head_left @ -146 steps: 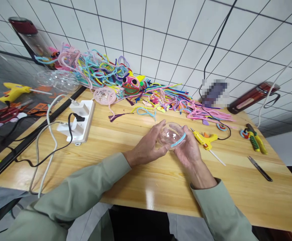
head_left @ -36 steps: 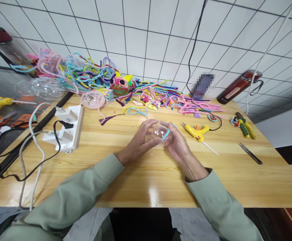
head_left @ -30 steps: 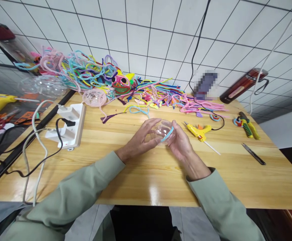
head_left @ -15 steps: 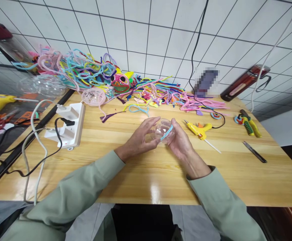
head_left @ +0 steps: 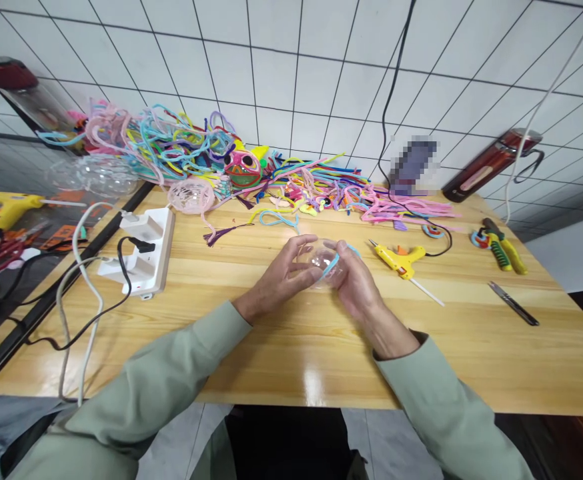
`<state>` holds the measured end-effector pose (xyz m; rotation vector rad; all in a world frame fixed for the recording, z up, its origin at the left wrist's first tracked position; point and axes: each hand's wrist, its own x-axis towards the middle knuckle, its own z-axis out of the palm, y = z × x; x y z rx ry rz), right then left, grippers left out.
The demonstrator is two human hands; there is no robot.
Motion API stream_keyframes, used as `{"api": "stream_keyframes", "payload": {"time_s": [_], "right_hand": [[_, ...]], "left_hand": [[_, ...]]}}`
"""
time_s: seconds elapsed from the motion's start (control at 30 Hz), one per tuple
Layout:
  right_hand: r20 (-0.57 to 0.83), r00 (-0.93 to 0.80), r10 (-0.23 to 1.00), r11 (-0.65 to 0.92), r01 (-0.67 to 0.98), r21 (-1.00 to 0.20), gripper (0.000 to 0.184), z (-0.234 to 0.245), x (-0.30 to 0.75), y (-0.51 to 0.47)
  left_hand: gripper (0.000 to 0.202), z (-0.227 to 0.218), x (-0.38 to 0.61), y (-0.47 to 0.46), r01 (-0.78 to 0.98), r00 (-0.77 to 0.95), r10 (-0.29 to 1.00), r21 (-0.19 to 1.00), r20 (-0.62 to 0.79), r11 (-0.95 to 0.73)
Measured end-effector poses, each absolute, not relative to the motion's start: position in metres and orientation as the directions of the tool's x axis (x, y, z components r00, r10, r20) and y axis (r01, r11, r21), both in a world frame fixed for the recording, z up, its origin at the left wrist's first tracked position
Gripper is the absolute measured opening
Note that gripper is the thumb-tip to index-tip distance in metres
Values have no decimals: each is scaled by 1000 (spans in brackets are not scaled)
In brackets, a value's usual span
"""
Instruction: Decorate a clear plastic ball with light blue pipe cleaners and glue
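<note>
Between my two hands, just above the wooden table, is a clear plastic ball. A light blue pipe cleaner runs across the ball, and its upper end passes behind my right thumb. My left hand curves round the ball's left side, fingers at the far side and thumb at the near side. My right hand holds the right side, its thumb along the pipe cleaner. The right fingers are mostly hidden under the ball. A yellow hot glue gun with a white glue stick lies to the right of my right hand.
Pipe cleaners in many colours are heaped along the wall, beside a decorated mask-like ball. A white power strip with cables stands at left. Pliers, a craft knife and a red flask are at right.
The ball has turned a little in my hands. More of the blue pipe cleaner shows beyond my right thumb, and my left thumb has moved further over the ball.
</note>
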<state>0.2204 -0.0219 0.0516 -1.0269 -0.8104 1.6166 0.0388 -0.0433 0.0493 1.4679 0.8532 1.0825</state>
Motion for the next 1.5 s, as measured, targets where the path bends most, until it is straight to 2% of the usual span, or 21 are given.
{"api": "stream_keyframes", "payload": {"time_s": [0.13,0.23,0.37,0.47,0.63,0.8,1.1,1.23,1.5], "right_hand": [[-128,-78,989,-145,-281,-949,45,45,215,-25],[-65,-60,996,-76,-201,-977,46,43,217,-26],[16,-33,999,11,-141,-990,46,44,221,-23],[39,-35,999,32,-163,-986,41,44,222,-22],[104,-42,994,95,-180,-979,32,42,218,-24],[76,-17,997,70,-232,-970,30,44,215,-24],[64,18,998,66,-218,-974,30,46,213,-24],[36,35,999,43,-231,-972,32,47,212,-25],[10,35,999,19,-253,-967,33,48,211,-25]], "left_hand": [[81,46,45,-41,-94,303,949,994,86,-60],[78,45,45,-39,-73,307,949,996,66,-46],[70,50,44,-41,23,301,949,994,92,-104],[65,53,44,-44,110,300,944,977,141,-181],[59,52,45,-44,141,291,937,960,194,-243],[56,55,45,-43,128,323,917,950,233,-286],[53,51,52,-41,198,231,955,952,185,-232],[47,51,49,-41,208,270,922,918,277,-337],[54,51,48,-42,215,313,919,924,242,-316]]}}
